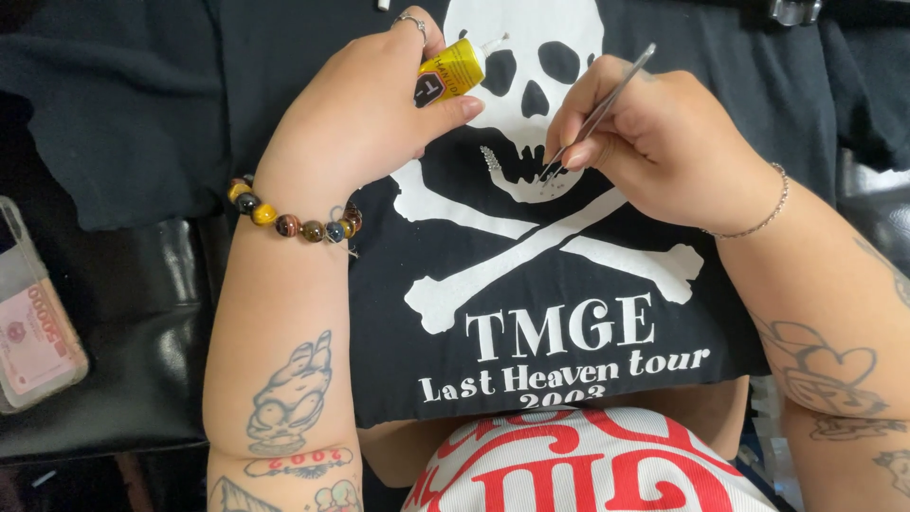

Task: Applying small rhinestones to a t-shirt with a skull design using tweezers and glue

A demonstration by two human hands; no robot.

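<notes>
Tweezers [599, 112] near skull print's [531, 57] edge

Glue tube [453, 71]: small, yellow with a black label patch, white nozzle, held in my left hand [365, 118], upper centre of frame. Clear plastic pouch [33, 322]: left edge, holding a pink banknote.

My left hand [365, 104] is curled in a grip, forearm angled inward; my right hand [654, 142] is pinched, fingertips pointing down.
</notes>
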